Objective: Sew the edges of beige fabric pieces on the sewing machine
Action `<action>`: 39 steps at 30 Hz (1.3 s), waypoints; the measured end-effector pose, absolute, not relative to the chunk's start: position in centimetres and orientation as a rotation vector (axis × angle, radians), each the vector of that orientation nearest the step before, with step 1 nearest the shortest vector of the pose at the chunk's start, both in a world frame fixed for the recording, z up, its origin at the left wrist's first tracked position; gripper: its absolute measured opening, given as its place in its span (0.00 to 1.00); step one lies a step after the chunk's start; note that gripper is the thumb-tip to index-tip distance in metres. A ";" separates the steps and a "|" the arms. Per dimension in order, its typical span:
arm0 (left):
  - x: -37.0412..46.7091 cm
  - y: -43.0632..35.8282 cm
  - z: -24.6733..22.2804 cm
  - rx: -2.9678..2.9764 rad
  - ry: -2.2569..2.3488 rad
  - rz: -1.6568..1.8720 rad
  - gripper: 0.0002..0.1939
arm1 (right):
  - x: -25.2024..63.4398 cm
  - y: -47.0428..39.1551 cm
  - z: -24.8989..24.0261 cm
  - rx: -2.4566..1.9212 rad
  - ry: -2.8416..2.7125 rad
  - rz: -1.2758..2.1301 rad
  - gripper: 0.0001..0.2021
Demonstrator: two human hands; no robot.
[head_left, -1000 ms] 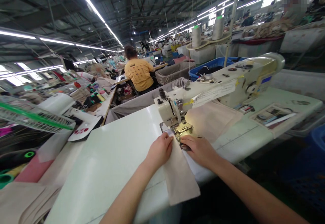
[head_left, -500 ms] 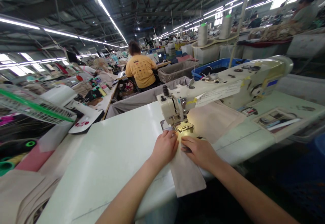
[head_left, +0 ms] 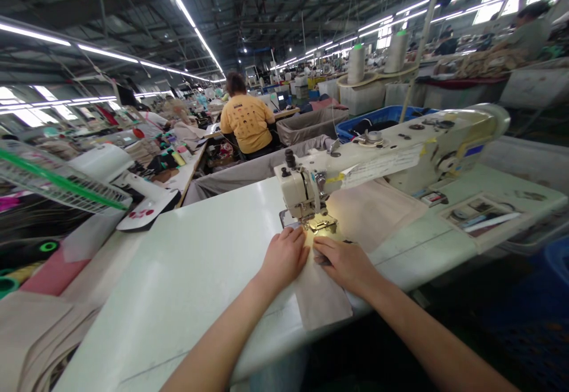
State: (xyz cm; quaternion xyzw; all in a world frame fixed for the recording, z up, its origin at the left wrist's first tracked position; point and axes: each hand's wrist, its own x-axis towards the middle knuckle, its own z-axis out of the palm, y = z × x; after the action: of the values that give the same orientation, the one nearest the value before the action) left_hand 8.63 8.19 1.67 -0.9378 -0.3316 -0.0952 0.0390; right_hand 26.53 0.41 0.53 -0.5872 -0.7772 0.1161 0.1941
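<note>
A strip of beige fabric (head_left: 322, 304) runs under the needle area of a white sewing machine (head_left: 296, 189), its near end lying at the table's front edge. On the strip's left side, my left hand (head_left: 284, 254) is closed, fingertips pressed on the cloth just before the presser foot (head_left: 306, 219). My right hand (head_left: 347, 264) pinches the cloth on the other side. A small dark metal tool (head_left: 320, 258) shows partly under its fingers; its kind is hidden. Yellow light falls on a metal plate (head_left: 323, 223) beside the foot.
A larger beige fabric piece (head_left: 377, 211) lies beneath the machine arm. To the right is a tray of small tools (head_left: 482, 217). At left stand a white fan (head_left: 111, 181) and stacked fabric (head_left: 31, 332). A person in a yellow shirt (head_left: 246, 122) sits ahead, beyond a cloth-lined bin (head_left: 231, 179).
The fabric strip has slid forward toward the needle, so its near end lies farther from me. Both hands keep their hold and have shifted only slightly.
</note>
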 end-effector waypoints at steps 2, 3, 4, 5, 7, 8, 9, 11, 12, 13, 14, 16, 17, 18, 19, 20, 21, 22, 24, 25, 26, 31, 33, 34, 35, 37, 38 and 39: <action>8.6 7.1 1.7 -2.866 -1.005 -0.280 0.12 | 26.6 -0.1 0.3 -1.642 -2.193 0.317 0.13; 8.5 6.3 1.7 -2.882 -0.986 -0.270 0.12 | 26.7 -0.6 0.1 -1.639 -2.199 0.307 0.13; 8.4 5.3 1.7 -2.914 -0.955 -0.256 0.12 | 26.8 -1.1 -0.1 -1.636 -2.204 0.297 0.13; 8.3 4.2 1.7 -2.958 -0.917 -0.239 0.11 | 26.9 -1.7 -0.4 -1.634 -2.209 0.286 0.14; 7.9 2.2 1.8 -3.030 -0.855 -0.238 0.12 | 27.1 -3.0 -0.9 -1.625 -2.218 0.276 0.17; 7.7 1.5 1.9 -3.046 -0.839 -0.249 0.14 | 27.2 -3.4 -1.1 -1.623 -2.220 0.276 0.18; 7.5 1.0 1.9 -3.055 -0.828 -0.265 0.15 | 27.2 -3.7 -1.2 -1.623 -2.221 0.279 0.18; 7.3 1.0 1.9 -3.053 -0.827 -0.296 0.15 | 27.2 -3.8 -1.1 -1.621 -2.217 0.288 0.17; 7.2 1.3 1.9 -3.050 -0.834 -0.307 0.14 | 27.2 -3.5 -1.0 -1.617 -2.215 0.294 0.16; 7.2 1.8 1.9 -3.046 -0.842 -0.313 0.13 | 27.2 -3.1 -0.8 -1.612 -2.214 0.302 0.15; 7.2 2.4 1.9 -3.041 -0.851 -0.315 0.12 | 27.2 -2.6 -0.7 -1.607 -2.213 0.309 0.14; 7.3 3.6 1.9 -3.032 -0.861 -0.310 0.11 | 27.1 -1.5 -0.3 -1.599 -2.213 0.323 0.13; 7.4 4.2 1.9 -3.027 -0.861 -0.309 0.11 | 27.1 -0.9 -0.2 -1.597 -2.212 0.327 0.12; 7.4 4.6 1.9 -3.024 -0.859 -0.310 0.10 | 27.0 -0.5 -0.1 -1.595 -2.210 0.329 0.11; 7.4 5.0 1.9 -3.021 -0.857 -0.318 0.10 | 27.0 -0.1 0.0 -1.594 -2.203 0.332 0.10; 7.4 5.3 2.0 -3.022 -0.854 -0.330 0.10 | 27.0 0.1 0.1 -1.590 -2.194 0.339 0.10; 7.4 5.6 1.9 -3.025 -0.849 -0.347 0.10 | 27.1 0.2 0.1 -1.584 -2.179 0.347 0.10; 7.4 5.7 1.9 -3.030 -0.846 -0.365 0.10 | 27.1 0.3 0.0 -1.580 -2.153 0.355 0.10; 7.2 5.8 1.8 -3.040 -0.840 -0.397 0.12 | 27.4 0.1 -0.2 -1.595 -2.070 0.356 0.11; 7.1 5.8 1.6 -3.041 -0.840 -0.409 0.13 | 27.6 -0.1 -0.4 -1.619 -2.018 0.341 0.11; 7.0 5.8 1.4 -3.039 -0.840 -0.421 0.13 | 27.8 -0.3 -0.6 -1.656 -1.966 0.316 0.11; 6.7 5.6 0.3 -3.024 -0.842 -0.507 0.17 | 28.4 -1.0 -1.4 -1.872 -1.858 0.205 0.10; 6.7 5.6 0.1 -3.021 -0.847 -0.528 0.17 | 28.4 -1.0 -1.5 -1.885 -1.872 0.208 0.11; 6.7 5.5 0.0 -3.019 -0.849 -0.534 0.17 | 28.4 -1.0 -1.6 -1.884 -1.879 0.214 0.11; 6.7 5.5 0.0 -3.019 -0.851 -0.539 0.18 | 28.4 -1.0 -1.6 -1.883 -1.885 0.217 0.11; 6.7 5.4 -0.1 -3.019 -0.853 -0.557 0.18 | 28.3 -1.0 -1.6 -1.890 -1.888 0.205 0.12; 6.7 5.3 0.0 -3.021 -0.852 -0.567 0.18 | 28.3 -1.0 -1.6 -1.891 -1.888 0.195 0.12; 6.8 5.3 0.0 -3.024 -0.851 -0.578 0.18 | 28.3 -1.0 -1.6 -1.890 -1.891 0.187 0.12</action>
State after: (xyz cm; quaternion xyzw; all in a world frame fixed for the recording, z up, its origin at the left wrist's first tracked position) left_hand 6.76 5.29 -0.04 -0.9464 -0.2663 -0.1809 -0.0261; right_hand 28.33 -1.04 -1.62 -0.6865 -0.6869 0.0679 0.2287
